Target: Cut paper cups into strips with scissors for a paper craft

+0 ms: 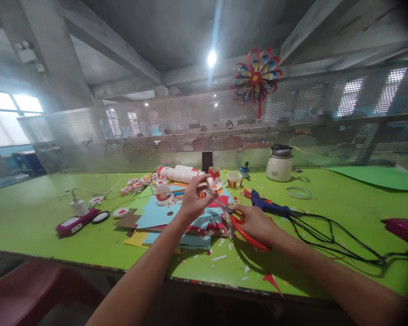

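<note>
My left hand (pixel 195 199) pinches a small white-and-red piece (pixel 211 186), which looks like part of a cut paper cup. In my right hand (pixel 255 222) are red-handled scissors (pixel 247 235), their blades pointing up and left toward that piece. Whether the blades touch it cannot be made out. Below both hands lies a pile of coloured paper sheets (pixel 158 219), strewn with small scraps. A paper cup (pixel 163 194) rests tilted on the pile, and a cut-down cup (pixel 234 180) stands behind my right hand.
A blue glue gun (pixel 270 206) with a black cable lies right of my right hand. Stacked white cups (pixel 182 174) lie behind the pile. A cream kettle-like jug (pixel 279 165) stands farther back. On the left sits a purple power strip (pixel 75 222) with a white plug.
</note>
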Demonstrator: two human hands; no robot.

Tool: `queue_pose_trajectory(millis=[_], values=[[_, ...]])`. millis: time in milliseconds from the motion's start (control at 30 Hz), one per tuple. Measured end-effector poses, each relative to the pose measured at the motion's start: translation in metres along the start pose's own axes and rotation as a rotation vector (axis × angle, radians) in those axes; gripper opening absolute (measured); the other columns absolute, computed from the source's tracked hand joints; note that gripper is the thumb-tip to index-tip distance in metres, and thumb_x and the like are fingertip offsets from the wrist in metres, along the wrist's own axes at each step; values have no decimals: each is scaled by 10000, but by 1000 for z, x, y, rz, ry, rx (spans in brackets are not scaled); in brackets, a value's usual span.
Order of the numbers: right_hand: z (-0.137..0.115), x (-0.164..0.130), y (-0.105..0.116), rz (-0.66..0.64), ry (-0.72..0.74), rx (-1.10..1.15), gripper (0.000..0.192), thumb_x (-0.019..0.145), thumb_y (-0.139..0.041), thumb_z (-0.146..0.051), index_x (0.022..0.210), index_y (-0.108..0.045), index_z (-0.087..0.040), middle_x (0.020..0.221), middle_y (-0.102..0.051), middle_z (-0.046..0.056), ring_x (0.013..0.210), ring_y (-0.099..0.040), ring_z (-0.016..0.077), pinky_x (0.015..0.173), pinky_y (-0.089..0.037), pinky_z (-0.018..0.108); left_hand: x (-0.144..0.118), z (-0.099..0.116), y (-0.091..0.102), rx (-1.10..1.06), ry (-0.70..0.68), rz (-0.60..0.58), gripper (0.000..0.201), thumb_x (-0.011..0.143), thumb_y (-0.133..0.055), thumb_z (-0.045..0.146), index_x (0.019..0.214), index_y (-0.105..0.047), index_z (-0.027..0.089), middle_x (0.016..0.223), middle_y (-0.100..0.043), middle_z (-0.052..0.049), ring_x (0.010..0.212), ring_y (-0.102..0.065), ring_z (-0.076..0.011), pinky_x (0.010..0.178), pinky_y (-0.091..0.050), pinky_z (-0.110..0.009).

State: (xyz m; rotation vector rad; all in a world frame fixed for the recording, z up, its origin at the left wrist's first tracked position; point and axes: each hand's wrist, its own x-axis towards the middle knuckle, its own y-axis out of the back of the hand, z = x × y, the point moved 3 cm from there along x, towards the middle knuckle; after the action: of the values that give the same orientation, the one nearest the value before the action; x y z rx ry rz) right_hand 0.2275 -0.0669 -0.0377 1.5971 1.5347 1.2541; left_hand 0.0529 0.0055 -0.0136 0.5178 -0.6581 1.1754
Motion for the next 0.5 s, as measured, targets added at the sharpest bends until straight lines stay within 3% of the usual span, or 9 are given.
queue_pose_trajectory(millis=[167,500], values=[[1,0,0,-8,8,-11,396,824,-580,-404,1152,-677,-205,1065,-747,116,964,-683,283,721,-450,294,1,-2,0,-169,144,5,578,613,-827,234,1137,-588,187,1070,-661,-75,943,-636,-190,885,-510,-356],[-3,-5,-1,-59,0,-73,353,828,-564,-388,1126,-683,-240,1027,-752,127,937,-684,329,644,-423,315,1,-3,3,-256,213,52,516,623,-834,239,1089,-619,183,962,-713,-61,930,-672,-211,869,-512,-360]])
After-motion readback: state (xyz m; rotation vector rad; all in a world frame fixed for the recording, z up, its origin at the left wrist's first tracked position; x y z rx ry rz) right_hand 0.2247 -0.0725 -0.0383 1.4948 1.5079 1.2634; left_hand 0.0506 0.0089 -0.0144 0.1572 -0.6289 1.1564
